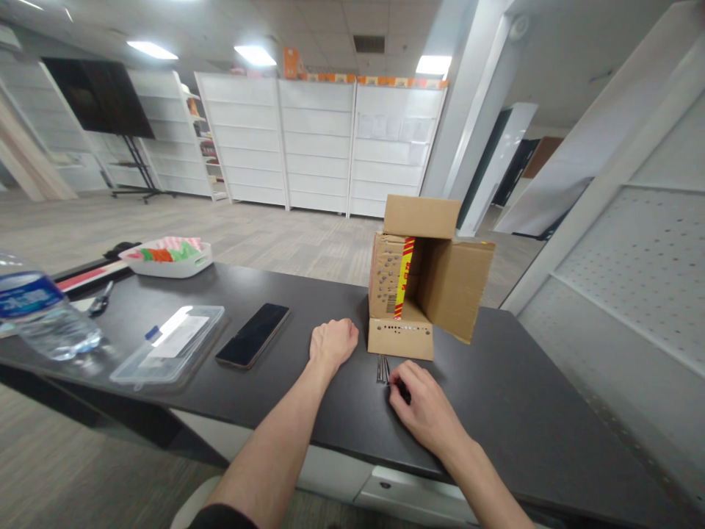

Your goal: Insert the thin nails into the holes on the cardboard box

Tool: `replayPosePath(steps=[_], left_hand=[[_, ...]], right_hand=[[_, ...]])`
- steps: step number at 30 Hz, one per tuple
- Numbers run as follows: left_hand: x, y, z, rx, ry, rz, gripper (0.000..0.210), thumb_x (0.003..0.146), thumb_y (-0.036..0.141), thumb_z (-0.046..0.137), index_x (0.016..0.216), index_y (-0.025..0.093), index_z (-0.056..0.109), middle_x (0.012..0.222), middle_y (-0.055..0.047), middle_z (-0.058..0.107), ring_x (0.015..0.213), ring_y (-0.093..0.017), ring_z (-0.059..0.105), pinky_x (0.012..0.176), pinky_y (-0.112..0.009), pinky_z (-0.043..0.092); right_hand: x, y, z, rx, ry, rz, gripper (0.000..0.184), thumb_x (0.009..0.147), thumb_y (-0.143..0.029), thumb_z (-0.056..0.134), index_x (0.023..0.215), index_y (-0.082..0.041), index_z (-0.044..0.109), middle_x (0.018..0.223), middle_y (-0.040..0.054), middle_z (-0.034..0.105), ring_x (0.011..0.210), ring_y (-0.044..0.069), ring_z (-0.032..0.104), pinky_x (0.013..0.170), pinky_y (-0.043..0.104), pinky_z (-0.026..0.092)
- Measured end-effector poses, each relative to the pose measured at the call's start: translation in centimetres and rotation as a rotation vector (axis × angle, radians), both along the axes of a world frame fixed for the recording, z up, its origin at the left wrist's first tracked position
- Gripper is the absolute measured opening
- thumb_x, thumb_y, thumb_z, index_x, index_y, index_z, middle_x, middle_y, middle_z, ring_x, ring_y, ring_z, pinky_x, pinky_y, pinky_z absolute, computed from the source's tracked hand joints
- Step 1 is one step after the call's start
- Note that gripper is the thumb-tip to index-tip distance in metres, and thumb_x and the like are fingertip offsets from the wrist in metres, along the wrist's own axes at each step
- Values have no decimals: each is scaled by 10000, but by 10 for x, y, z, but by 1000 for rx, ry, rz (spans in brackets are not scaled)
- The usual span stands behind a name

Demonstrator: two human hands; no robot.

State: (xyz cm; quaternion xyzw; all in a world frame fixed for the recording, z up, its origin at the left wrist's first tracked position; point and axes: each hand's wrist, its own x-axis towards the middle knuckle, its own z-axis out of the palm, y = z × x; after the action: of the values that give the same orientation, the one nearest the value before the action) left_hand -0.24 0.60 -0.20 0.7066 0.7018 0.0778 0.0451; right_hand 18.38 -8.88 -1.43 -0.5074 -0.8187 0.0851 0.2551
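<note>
My left hand (333,342) rests closed in a fist on the dark desk, left of an open cardboard box (387,275); what it holds, if anything, is hidden. Several thin metal nails (380,369) lie side by side in front of the box's lower flap. At their right edge, the curled fingers of my right hand (421,400) pinch the near end of one nail. The box stands with its opening toward me and its flaps spread. Small metal dots and holes mark its left side and the lower flap, and a yellow-red tape strip runs down it.
Left of my hands lie a black phone (254,335) and a clear plastic case (170,349) with white paper. Farther left are a water bottle (47,312) and a white basket (168,264) with colourful packets. A perforated panel (650,264) borders the right side.
</note>
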Motion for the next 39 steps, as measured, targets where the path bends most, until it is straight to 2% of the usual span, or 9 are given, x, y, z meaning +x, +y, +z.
replayPosePath(steps=[21, 39], left_hand=[[1, 0, 1, -1, 10, 16, 463, 900, 396, 276, 953, 197, 690, 922, -147, 696, 880, -270, 665, 772, -355, 466], [1, 1, -1, -1, 3, 8, 457, 895, 385, 279, 957, 200, 692, 930, -150, 696, 888, -279, 663, 777, -378, 468]], right_hand=[[-1, 1, 1, -9, 27, 4, 116, 823, -116, 447, 834, -211, 511, 861, 29, 569, 809, 180, 525, 737, 292, 399], [1, 2, -2, -5, 48, 34, 107, 861, -137, 448, 875, -208, 527, 881, 39, 575, 836, 187, 530, 764, 313, 408]])
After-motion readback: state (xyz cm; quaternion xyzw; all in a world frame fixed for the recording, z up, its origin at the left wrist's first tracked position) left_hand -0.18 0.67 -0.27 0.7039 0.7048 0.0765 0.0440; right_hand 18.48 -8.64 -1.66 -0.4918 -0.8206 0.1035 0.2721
